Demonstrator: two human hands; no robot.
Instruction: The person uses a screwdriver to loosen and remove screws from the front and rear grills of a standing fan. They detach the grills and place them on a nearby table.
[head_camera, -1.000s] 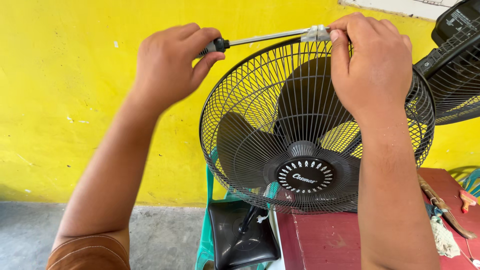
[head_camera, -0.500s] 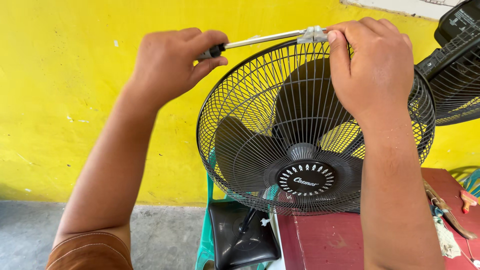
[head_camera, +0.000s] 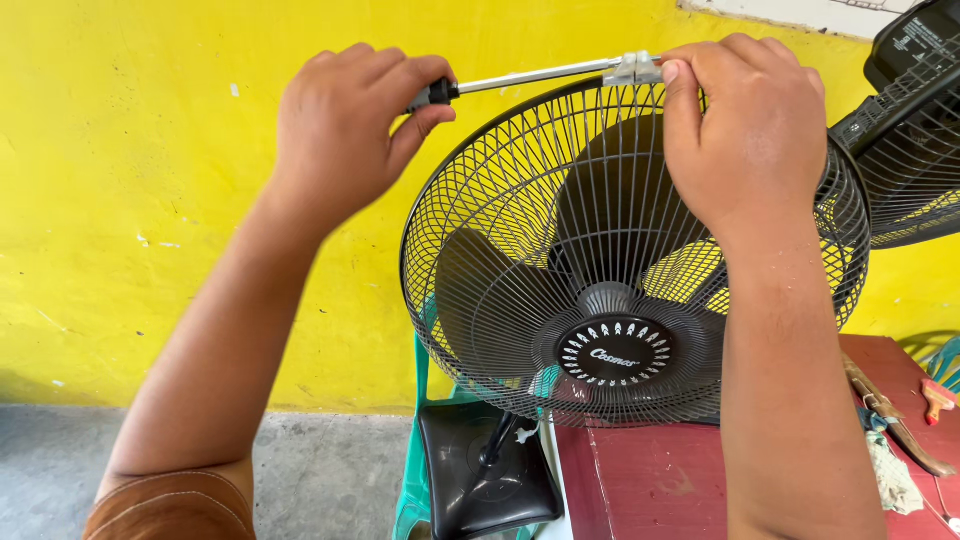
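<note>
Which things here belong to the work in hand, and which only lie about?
In use:
- left hand gripping the screwdriver
- right hand on the small grey clip at the rim of the black fan

Lying about:
- second fan at the right edge
- tools and rag on the red table
- fan base on the green chair

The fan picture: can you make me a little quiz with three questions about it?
1. True or false: the left hand holds a screwdriver.
2. What colour is the wall? A green, B yellow, C white.
3. Where on the fan guard does the right hand rest?

Key: 1 true. 2 B. 3 On its top rim, by the small metal clip.
</note>
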